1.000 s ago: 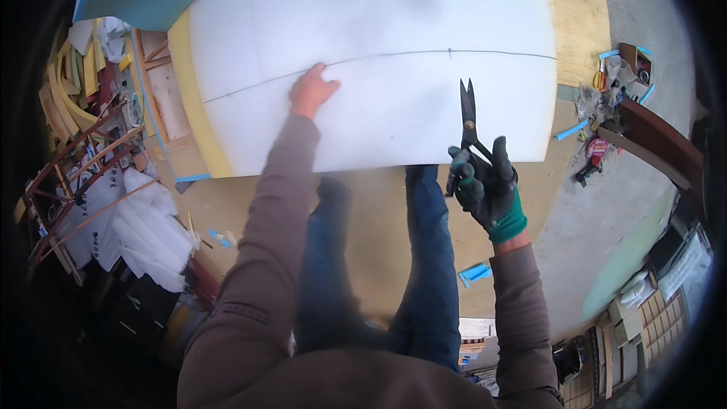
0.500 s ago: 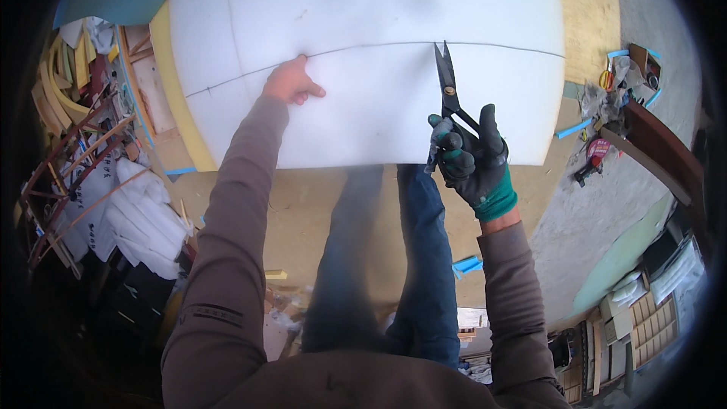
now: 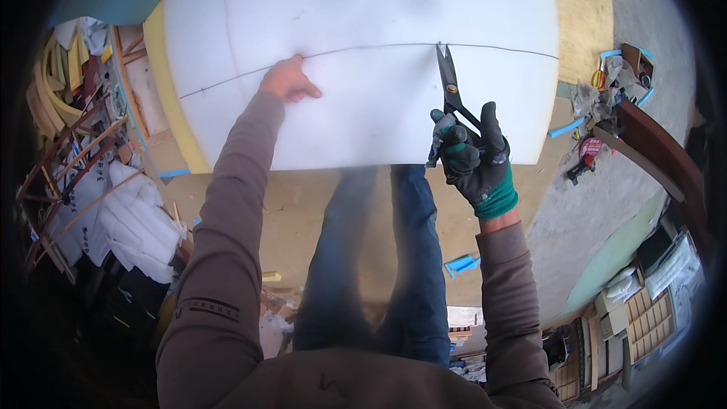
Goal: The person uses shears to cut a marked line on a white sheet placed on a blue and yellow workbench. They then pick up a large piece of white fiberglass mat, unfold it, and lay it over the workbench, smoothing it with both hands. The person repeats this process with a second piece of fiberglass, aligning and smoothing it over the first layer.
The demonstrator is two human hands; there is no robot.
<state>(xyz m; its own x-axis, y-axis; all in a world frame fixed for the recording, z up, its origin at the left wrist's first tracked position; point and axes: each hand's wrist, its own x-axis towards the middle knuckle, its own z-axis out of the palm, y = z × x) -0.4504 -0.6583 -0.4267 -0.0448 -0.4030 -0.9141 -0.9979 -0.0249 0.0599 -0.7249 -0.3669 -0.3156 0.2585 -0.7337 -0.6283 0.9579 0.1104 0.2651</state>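
Note:
A large white foam sheet (image 3: 363,38) lies on a work surface, with a thin dark line drawn across it. My left hand (image 3: 288,82) is bare and rests flat on the sheet just below that line, its fingers together. My right hand (image 3: 473,153) wears a dark glove with a green cuff and grips the handles of black scissors (image 3: 448,83). The scissor blades are closed and point up, their tips touching the drawn line. My blue-trousered legs (image 3: 394,257) show below the sheet's near edge.
Yellow foam (image 3: 170,106) sticks out under the sheet's left side. Wooden frames, foam strips and white bags (image 3: 129,212) are piled at the left. Small tools and scraps (image 3: 606,98) lie at the right on the tan surface. Blue offcuts (image 3: 462,263) sit on the floor.
My right hand has carried the scissors left and up until the tips reach the line. My left hand has slid slightly left along the sheet.

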